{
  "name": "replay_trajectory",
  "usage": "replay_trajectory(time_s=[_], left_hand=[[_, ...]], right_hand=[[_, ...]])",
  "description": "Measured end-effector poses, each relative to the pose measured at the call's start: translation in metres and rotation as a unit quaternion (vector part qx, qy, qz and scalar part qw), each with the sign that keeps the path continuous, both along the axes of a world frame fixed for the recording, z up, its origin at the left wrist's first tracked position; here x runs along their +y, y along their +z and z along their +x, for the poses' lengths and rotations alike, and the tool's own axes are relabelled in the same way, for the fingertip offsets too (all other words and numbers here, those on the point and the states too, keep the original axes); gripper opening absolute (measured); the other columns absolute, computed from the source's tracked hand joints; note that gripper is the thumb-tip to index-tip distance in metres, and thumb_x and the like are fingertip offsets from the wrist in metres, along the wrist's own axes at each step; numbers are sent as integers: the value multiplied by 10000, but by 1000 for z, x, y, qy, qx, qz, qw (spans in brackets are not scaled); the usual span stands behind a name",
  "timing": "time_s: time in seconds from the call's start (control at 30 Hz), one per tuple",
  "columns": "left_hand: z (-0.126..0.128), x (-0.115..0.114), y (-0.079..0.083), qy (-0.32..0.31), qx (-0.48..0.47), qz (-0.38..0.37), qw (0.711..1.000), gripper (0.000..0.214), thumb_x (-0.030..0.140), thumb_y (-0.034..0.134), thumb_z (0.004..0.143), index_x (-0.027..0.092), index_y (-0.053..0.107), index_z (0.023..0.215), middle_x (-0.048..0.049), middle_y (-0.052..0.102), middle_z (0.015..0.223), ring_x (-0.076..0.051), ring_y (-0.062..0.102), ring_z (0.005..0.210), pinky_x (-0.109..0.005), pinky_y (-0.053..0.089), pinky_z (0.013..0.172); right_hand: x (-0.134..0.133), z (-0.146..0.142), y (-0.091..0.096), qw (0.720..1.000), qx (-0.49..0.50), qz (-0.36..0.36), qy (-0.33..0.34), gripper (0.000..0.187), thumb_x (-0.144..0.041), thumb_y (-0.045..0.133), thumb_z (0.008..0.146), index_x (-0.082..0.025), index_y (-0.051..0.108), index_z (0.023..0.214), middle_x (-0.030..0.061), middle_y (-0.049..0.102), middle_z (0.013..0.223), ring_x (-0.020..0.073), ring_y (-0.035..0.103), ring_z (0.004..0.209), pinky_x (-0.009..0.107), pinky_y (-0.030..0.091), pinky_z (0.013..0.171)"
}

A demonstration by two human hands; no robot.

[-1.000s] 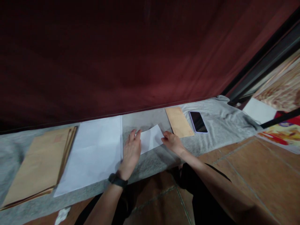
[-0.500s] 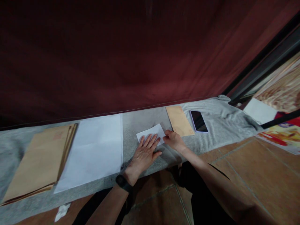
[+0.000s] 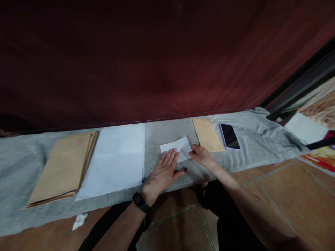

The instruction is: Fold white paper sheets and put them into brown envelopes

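A small folded white sheet (image 3: 179, 146) lies on the grey cloth (image 3: 251, 146) in front of me. My left hand (image 3: 164, 170), with a black watch on the wrist, lies flat with its fingers stretched out on the sheet's near-left part. My right hand (image 3: 201, 156) has its fingers curled on the sheet's right edge, pressing or pinching it. A tan envelope (image 3: 208, 134) lies just right of the sheet.
A stack of white paper (image 3: 115, 160) and a pile of tan envelopes (image 3: 64, 167) lie to the left. A dark phone (image 3: 230, 136) rests right of the single envelope. A dark red curtain hangs behind. A white scrap (image 3: 79, 220) lies on the tiled floor.
My left hand slid from the sheet's left edge onto its near part and flattened the raised paper. The right hand stayed at the right edge. The view shifted slightly.
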State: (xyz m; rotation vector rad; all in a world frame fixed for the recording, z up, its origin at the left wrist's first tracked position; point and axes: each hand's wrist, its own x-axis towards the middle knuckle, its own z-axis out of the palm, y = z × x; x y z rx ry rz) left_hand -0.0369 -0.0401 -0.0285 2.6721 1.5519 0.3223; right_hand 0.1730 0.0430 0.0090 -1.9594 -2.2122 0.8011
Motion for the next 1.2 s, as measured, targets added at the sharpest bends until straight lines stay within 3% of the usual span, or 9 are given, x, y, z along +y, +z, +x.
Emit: replay_trajectory(time_s=[0.47,0.53,0.67,0.7,0.77,0.83,0.9,1.07,1.2], left_hand=[[-14,-6,-2,68,9,-5,998,824,646,350,966,67,282,1548,-210,303,1621,-291,234,1526,-483,226,1239],[-15,-7,-3,70,10,-3,997,814,642,350,967,67,299,1541,-210,317,1615,-289,248,1522,-478,242,1234],[-13,-7,-6,80,5,7,997,793,640,333,971,94,305,1545,-195,338,1610,-284,263,1518,-483,253,1229],[-13,-7,-6,83,3,9,996,785,634,329,974,94,309,1544,-193,335,1611,-284,260,1519,-485,254,1229],[-13,-8,-7,86,-1,12,996,754,603,325,986,96,316,1543,-191,333,1611,-282,257,1519,-490,261,1227],[-13,-9,-8,83,-4,15,996,707,554,323,1001,100,320,1543,-188,347,1604,-273,270,1515,-491,278,1222],[-14,-10,-8,84,-7,19,996,665,507,313,1013,103,325,1541,-186,379,1589,-264,295,1506,-491,298,1215],[-16,-12,-8,101,-10,6,995,627,455,301,1017,99,350,1531,-178,387,1586,-264,304,1500,-488,323,1211],[-20,-12,-4,122,6,-40,992,640,450,313,1013,55,369,1513,-201,348,1597,-282,290,1503,-475,339,1206]], right_hand=[[0,9,-13,1000,17,-25,2,136,-230,536,928,-197,648,858,11,701,701,156,655,654,230,378,568],[-5,11,-10,1000,-16,13,9,147,-276,548,947,-194,665,911,46,724,777,187,685,721,246,407,599],[-18,4,-4,980,-104,168,-11,324,-370,483,1003,-174,634,1212,138,740,961,279,714,865,345,492,730],[-21,-2,-4,976,-89,197,4,356,-357,444,1018,-174,608,1274,148,738,1019,282,713,908,368,509,777],[-27,-17,-8,965,-16,241,97,395,-303,383,1032,-181,573,1356,151,697,1221,262,673,1095,388,502,941],[-30,-34,-16,944,50,255,204,442,-282,351,1038,-201,528,1435,125,573,1441,239,543,1317,412,425,1101],[-32,-48,-27,930,63,251,259,479,-298,337,1044,-208,472,1495,108,456,1552,234,423,1428,451,354,1174],[-30,-59,-52,930,13,258,259,504,-365,339,1060,-213,417,1534,93,371,1603,249,321,1488,477,277,1218],[-28,-53,-60,932,-12,280,230,494,-375,380,1052,-237,441,1522,102,355,1608,272,313,1491,491,277,1212]])
